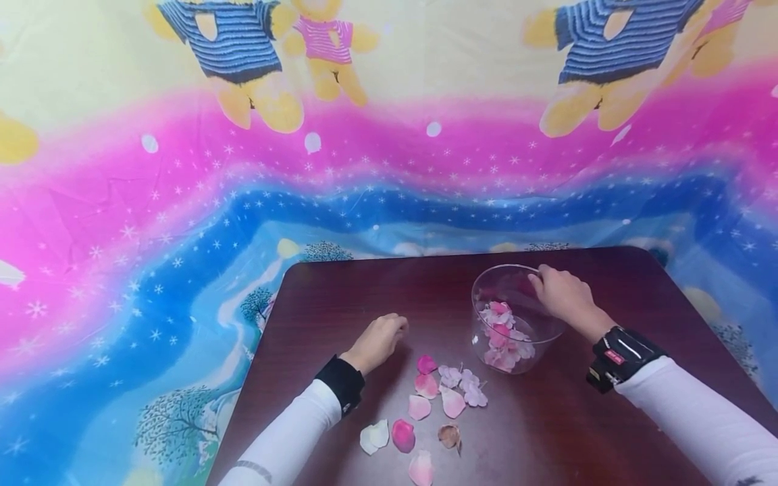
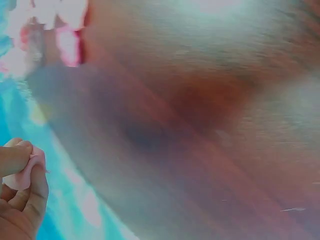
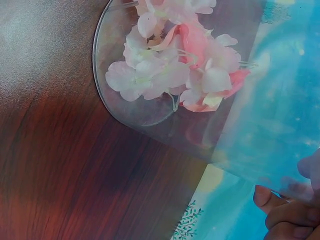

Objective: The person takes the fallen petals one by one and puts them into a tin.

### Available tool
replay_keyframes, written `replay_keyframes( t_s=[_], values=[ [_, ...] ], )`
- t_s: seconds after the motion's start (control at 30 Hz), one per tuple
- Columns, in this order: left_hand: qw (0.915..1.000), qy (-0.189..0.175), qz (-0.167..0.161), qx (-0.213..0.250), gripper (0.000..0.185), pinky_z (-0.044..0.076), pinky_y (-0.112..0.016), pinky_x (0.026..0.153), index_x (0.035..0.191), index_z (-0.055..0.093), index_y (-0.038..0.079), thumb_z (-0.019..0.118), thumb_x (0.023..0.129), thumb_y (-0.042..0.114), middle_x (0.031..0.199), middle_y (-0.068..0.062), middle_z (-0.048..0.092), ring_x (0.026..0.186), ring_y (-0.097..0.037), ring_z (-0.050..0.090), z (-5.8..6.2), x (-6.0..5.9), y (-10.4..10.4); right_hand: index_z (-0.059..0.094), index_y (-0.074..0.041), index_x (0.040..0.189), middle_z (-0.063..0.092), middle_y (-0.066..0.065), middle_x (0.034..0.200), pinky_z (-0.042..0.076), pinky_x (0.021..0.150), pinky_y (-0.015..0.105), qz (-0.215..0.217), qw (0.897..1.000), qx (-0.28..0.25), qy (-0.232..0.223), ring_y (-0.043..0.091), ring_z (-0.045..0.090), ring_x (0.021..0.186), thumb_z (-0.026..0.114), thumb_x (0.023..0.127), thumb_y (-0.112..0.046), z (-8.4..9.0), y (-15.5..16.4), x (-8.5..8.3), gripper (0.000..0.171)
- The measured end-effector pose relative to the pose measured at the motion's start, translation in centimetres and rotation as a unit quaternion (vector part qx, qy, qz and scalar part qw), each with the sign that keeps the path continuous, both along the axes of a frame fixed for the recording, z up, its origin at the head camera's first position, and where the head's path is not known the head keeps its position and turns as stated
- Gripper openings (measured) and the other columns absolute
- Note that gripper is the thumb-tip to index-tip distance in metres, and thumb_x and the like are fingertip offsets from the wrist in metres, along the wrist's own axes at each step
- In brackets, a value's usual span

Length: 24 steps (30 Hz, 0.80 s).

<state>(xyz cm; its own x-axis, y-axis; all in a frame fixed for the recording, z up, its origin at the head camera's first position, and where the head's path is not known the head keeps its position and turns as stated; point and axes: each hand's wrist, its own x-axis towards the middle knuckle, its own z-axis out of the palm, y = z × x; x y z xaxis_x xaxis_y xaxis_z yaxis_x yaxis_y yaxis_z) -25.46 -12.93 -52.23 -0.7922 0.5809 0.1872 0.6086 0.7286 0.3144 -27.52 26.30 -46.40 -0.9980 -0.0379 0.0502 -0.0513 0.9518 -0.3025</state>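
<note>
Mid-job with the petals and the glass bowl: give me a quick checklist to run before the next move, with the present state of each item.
1. Left hand holds a petal: ok, a pale pink petal is pinched between its fingers.
2. Glass bowl steadied: ok, right hand grips its far rim.
3. Bowl tilted toward the loose petals: ok, its mouth leans to the left.
4. Bowl contents staying in: ok, pink and white flowers sit at the bottom.
5. Loose petals left on the table: not ok, several lie in front of the bowl.
6. Path from left hand to bowl free: ok by the head view.
</note>
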Motion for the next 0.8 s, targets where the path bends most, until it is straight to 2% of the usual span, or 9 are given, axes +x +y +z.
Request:
replay_keyframes(
  t_s=[0.17, 0.3, 0.57, 0.8],
  values=[
    [0.9999, -0.014, -0.002, 0.01, 0.008, 0.059, -0.028, 0.083, 0.1, 0.071, 0.007, 0.065, 0.097, 0.004, 0.093, -0.004, 0.069, 0.092, -0.017, 0.07, 1.8, 0.6, 1.2, 0.057, 0.0, 0.101, 0.058, 0.014, 0.07, 0.044, 0.052, 0.045, 0.002, 1.0, -0.001, 0.002, 0.034, 0.063, 0.069, 0.046, 0.106, -0.031, 0.0, 0.0, 0.0, 0.034],
    [0.9996, -0.01, -0.013, 0.022, 0.008, 0.059, -0.028, 0.085, 0.102, 0.071, 0.007, 0.065, 0.097, 0.004, 0.094, -0.004, 0.069, 0.093, -0.016, 0.07, 2.9, 1.1, 2.0, 0.057, 0.0, 0.1, 0.056, 0.012, 0.068, 0.043, 0.051, 0.043, 0.003, 1.0, -0.003, 0.001, 0.032, 0.061, 0.067, 0.046, 0.106, -0.032, -0.1, 0.0, 0.1, 0.035],
    [0.9972, 0.029, -0.054, 0.043, 0.008, 0.058, -0.026, 0.085, 0.102, 0.071, 0.009, 0.065, 0.097, 0.006, 0.096, -0.002, 0.069, 0.093, -0.014, 0.069, 5.0, 1.8, 3.5, 0.058, 0.001, 0.103, 0.056, 0.012, 0.067, 0.042, 0.051, 0.041, 0.003, 1.0, -0.005, -0.002, 0.03, 0.06, 0.066, 0.045, 0.106, -0.031, -0.2, 0.0, -0.1, 0.035],
    [0.9926, 0.063, -0.065, 0.08, 0.008, 0.058, -0.023, 0.086, 0.103, 0.071, 0.01, 0.066, 0.097, 0.006, 0.096, -0.002, 0.069, 0.093, -0.012, 0.068, 7.2, 1.5, 4.6, 0.058, 0.001, 0.103, 0.057, 0.012, 0.069, 0.044, 0.052, 0.044, 0.001, 1.0, -0.003, 0.001, 0.032, 0.061, 0.068, 0.046, 0.106, -0.031, -0.2, 0.0, 0.0, 0.034]
  ],
)
